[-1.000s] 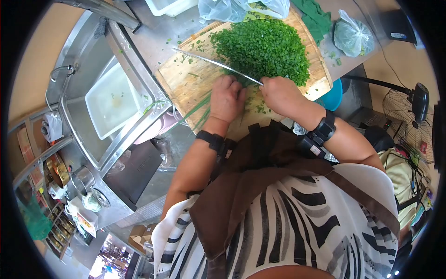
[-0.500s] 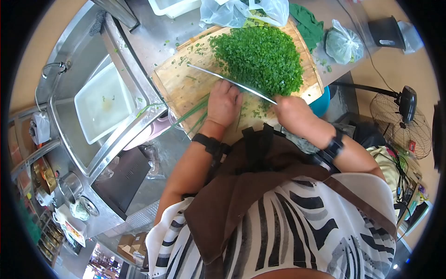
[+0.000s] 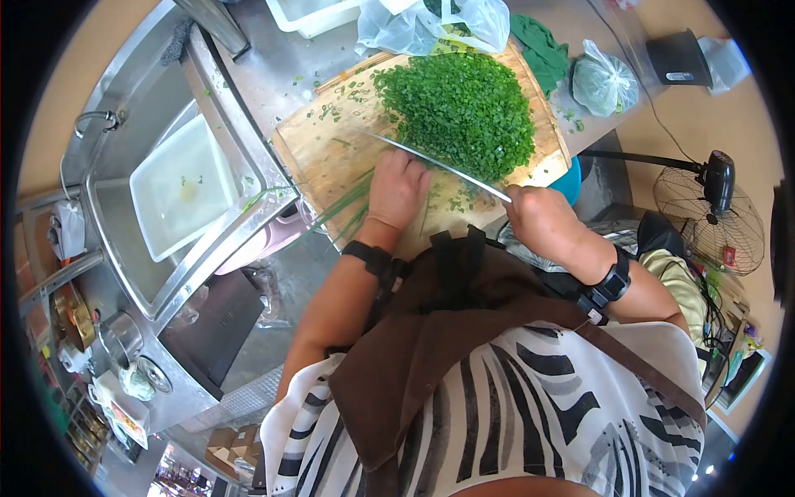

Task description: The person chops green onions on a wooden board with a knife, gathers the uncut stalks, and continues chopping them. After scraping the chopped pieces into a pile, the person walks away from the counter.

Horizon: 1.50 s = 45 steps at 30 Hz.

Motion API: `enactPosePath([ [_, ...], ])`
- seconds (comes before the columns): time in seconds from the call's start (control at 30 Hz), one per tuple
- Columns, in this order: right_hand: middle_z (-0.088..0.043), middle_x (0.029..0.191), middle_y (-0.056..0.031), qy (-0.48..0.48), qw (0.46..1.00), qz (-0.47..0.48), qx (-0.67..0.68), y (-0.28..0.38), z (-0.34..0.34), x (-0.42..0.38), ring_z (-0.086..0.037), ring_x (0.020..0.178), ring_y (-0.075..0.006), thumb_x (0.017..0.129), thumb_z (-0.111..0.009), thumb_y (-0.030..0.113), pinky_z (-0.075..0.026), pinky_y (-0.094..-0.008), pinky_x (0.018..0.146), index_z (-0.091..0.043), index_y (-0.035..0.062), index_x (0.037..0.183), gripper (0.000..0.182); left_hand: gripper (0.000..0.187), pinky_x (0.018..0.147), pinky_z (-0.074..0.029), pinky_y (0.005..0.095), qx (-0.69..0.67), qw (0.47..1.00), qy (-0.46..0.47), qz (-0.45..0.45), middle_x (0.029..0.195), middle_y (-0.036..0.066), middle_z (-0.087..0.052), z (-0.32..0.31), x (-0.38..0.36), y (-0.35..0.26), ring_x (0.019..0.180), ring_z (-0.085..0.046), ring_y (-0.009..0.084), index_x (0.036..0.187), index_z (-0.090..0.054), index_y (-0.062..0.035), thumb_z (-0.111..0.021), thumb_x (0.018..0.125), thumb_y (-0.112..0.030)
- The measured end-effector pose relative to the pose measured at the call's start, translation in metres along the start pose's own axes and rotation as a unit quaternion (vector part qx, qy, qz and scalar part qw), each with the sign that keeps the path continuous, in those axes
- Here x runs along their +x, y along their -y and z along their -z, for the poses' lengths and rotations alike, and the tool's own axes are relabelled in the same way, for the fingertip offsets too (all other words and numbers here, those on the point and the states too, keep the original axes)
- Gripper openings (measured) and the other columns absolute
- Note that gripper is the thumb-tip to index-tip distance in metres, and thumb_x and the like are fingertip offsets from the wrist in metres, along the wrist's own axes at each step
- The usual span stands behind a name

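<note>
My right hand is closed round the handle of a long knife, which the fingers hide. The thin blade slants up and left, passing just beyond the fingertips of my left hand. Those fingers are curled down over long green onions on the wooden cutting board. The stalks stick out to the left, over the board's near edge. Past the blade lies a big heap of chopped green onions, with loose rings scattered left of it.
At left is a steel sink with a white tray in it. Plastic bags, a green cloth and a tied bag lie round the board's far side. A fan stands at right.
My right hand has drawn the knife back towards the lower right, so its tip sits nearer my left hand. My left hand stays on the green onions. The view has shifted slightly.
</note>
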State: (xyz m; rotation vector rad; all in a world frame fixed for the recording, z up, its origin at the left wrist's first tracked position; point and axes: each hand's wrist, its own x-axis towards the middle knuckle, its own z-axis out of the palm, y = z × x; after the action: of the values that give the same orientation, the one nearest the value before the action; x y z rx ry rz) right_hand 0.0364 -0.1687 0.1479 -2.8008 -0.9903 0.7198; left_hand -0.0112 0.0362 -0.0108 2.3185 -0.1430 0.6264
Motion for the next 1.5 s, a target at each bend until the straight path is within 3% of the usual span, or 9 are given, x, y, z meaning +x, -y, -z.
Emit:
enactPosePath([
  [0.17,-0.064,0.072,-0.0229,-0.014,1.0,-0.001,0.018,0.006,-0.036,0.043,-0.064,0.07,-0.0406,0.081,-0.055,0.008,-0.051,-0.0501,0.063,-0.059,-0.0017,0.082,0.011,0.012,0.075,-0.046,0.0407,-0.014,1.0,0.007,0.007,0.088,0.011,-0.054,0.005,-0.001,-0.003,0.086,-0.052,0.0308,0.078,-0.061,-0.0045,-0.07,0.073,-0.01],
  [0.4,-0.063,0.072,-0.0233,-0.09,0.994,0.021,0.06,0.011,-0.033,0.062,-0.063,0.07,-0.0421,0.087,-0.053,0.015,-0.05,-0.0512,0.064,-0.06,0.0001,0.084,0.016,0.015,0.075,-0.046,0.0432,-0.008,1.0,0.027,0.009,0.09,0.012,-0.056,0.006,-0.004,-0.004,0.087,-0.054,0.0332,0.084,-0.062,-0.0055,-0.071,0.073,-0.008],
  [0.53,-0.062,0.068,-0.0228,-0.091,0.994,0.022,0.052,0.009,-0.015,0.018,-0.062,0.065,-0.0427,0.085,-0.055,0.011,-0.05,-0.0513,0.061,-0.059,-0.0008,0.083,0.013,0.011,0.078,-0.046,0.0413,-0.008,1.0,0.001,0.004,0.09,0.01,-0.056,0.003,-0.009,-0.003,0.088,-0.054,0.0313,0.081,-0.063,-0.0059,-0.069,0.074,-0.01],
  [0.67,-0.062,0.069,-0.0232,0.024,1.0,-0.003,-0.02,0.006,-0.012,0.006,-0.062,0.068,-0.0423,0.086,-0.057,0.013,-0.05,-0.0506,0.062,-0.06,-0.0005,0.087,0.015,0.011,0.076,-0.046,0.0413,-0.003,1.0,-0.018,-0.011,0.089,0.011,-0.056,0.001,-0.005,-0.002,0.087,-0.054,0.0315,0.082,-0.062,-0.0064,-0.069,0.074,-0.01],
  [0.77,-0.062,0.069,-0.0235,0.023,1.0,0.0,0.004,0.012,-0.034,0.042,-0.062,0.068,-0.0428,0.087,-0.056,0.015,-0.05,-0.0512,0.063,-0.06,-0.0012,0.087,0.017,0.011,0.075,-0.047,0.0408,0.003,1.0,-0.007,-0.003,0.087,0.01,-0.055,0.0,-0.009,-0.003,0.086,-0.054,0.0311,0.081,-0.061,-0.0066,-0.069,0.074,-0.01],
  [0.83,-0.062,0.069,-0.0238,-0.041,0.998,0.026,0.031,0.023,-0.043,0.067,-0.062,0.068,-0.0431,0.088,-0.056,0.016,-0.05,-0.0516,0.064,-0.06,-0.0005,0.086,0.017,0.011,0.074,-0.047,0.0405,0.017,1.0,-0.004,-0.003,0.086,0.01,-0.055,0.0,-0.009,-0.003,0.085,-0.054,0.0308,0.081,-0.061,-0.0067,-0.068,0.074,-0.01],
  [1.0,-0.062,0.07,-0.0233,-0.077,0.995,0.026,0.064,0.018,-0.033,0.061,-0.062,0.069,-0.0427,0.083,-0.055,0.013,-0.05,-0.0513,0.065,-0.06,-0.0005,0.085,0.014,0.01,0.072,-0.046,0.0405,-0.006,1.0,-0.008,0.0,0.085,0.009,-0.055,0.0,-0.01,-0.002,0.083,-0.054,0.0299,0.074,-0.058,-0.0068,-0.068,0.074,-0.009],
  [1.23,-0.061,0.069,-0.0245,0.021,1.0,0.0,0.002,0.006,-0.01,0.006,-0.062,0.068,-0.0435,0.089,-0.056,0.017,-0.05,-0.0506,0.064,-0.059,-0.0011,0.085,0.019,0.009,0.073,-0.046,0.0405,-0.007,1.0,-0.03,-0.004,0.086,0.009,-0.055,-0.002,-0.01,-0.003,0.085,-0.054,0.0297,0.076,-0.06,-0.0055,-0.068,0.074,-0.009],
  [1.5,-0.062,0.071,-0.0244,-0.035,0.997,0.006,0.065,0.027,-0.04,0.063,-0.062,0.07,-0.0434,0.087,-0.054,0.016,-0.05,-0.0513,0.065,-0.06,-0.0012,0.085,0.018,0.015,0.075,-0.046,0.0419,-0.022,1.0,-0.001,0.008,0.089,0.011,-0.056,0.008,-0.014,-0.007,0.086,-0.054,0.0321,0.086,-0.063,-0.0048,-0.07,0.073,-0.004],
])
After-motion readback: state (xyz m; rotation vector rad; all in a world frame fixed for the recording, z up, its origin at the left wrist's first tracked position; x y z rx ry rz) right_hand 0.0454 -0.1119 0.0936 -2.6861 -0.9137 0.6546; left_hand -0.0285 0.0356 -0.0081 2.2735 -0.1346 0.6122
